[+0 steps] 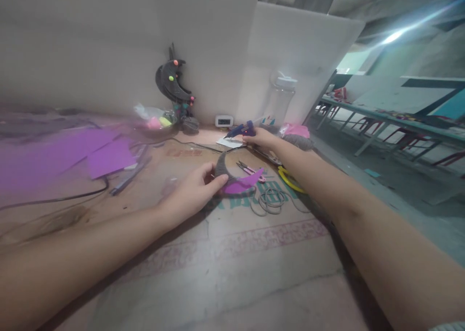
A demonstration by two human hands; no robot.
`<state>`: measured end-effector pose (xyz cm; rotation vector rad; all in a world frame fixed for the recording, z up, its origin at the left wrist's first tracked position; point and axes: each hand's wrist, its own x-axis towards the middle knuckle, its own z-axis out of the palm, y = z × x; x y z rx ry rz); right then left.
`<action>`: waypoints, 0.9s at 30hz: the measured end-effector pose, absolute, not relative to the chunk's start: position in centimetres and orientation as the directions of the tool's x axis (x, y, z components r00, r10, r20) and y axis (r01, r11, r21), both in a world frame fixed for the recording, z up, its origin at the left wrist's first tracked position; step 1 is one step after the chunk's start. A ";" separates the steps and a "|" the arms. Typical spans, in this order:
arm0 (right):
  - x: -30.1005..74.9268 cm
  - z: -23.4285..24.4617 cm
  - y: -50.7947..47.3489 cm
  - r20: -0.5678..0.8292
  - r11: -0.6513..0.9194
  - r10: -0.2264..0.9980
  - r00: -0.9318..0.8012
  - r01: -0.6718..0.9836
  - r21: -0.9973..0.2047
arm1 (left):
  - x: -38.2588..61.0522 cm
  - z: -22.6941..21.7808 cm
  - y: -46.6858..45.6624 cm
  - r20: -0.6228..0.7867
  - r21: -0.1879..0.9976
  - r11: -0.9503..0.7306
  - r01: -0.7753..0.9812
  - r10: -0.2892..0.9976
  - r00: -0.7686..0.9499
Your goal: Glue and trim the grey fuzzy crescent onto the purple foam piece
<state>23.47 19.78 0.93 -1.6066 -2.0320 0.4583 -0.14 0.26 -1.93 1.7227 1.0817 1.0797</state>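
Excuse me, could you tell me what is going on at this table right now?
A person is doing craft work at a table. Their left hand pinches a grey crescent next to a purple cutout, while the right hand grips a glue gun farther back. Snips and a yellow ring lie by the cutout; purple sheets lie to the left.

A grey felt crescent (220, 165) curves upward, its lower end pinched in the left hand (192, 191). A bright purple foam piece (242, 183) (its tip pointing right) lies flat against the crescent's base. Farther back, the blue glue gun (239, 130) sits gripped in the right hand (262, 138), nozzle aimed left and down over a white card (229, 142).
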 end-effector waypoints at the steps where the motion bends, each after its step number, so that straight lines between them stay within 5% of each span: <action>1: 23.6 1.2 19.5 0.183 0.249 0.967 -0.176 0.798 -0.549 | -0.1 -1.9 0.3 0.237 0.922 -0.302 0.241 0.935 0.264; 11: 23.8 2.6 10.7 0.500 0.470 0.849 -0.173 0.679 -0.564 | -0.3 -2.0 0.4 0.166 0.950 -0.223 0.216 0.953 0.255; 14: 23.2 2.4 5.3 0.268 0.335 0.935 -0.231 0.339 -0.879 | -0.4 -1.6 0.2 0.135 0.956 -0.182 0.231 0.970 0.204; 16: 22.7 1.9 2.3 0.062 0.138 0.943 -0.326 0.214 -0.967 | -0.3 -1.5 0.1 0.117 0.961 -0.157 0.227 0.977 0.180; 22: 21.8 0.1 -0.5 -0.120 -0.105 0.816 -0.565 0.059 -0.993 | -0.3 -1.5 0.0 0.100 0.974 -0.128 0.185 0.983 0.156; 27: 21.9 -0.4 -0.2 -0.199 -0.173 0.839 -0.506 0.098 -0.980 | -0.3 -1.2 0.0 0.041 0.988 -0.061 0.141 0.989 0.141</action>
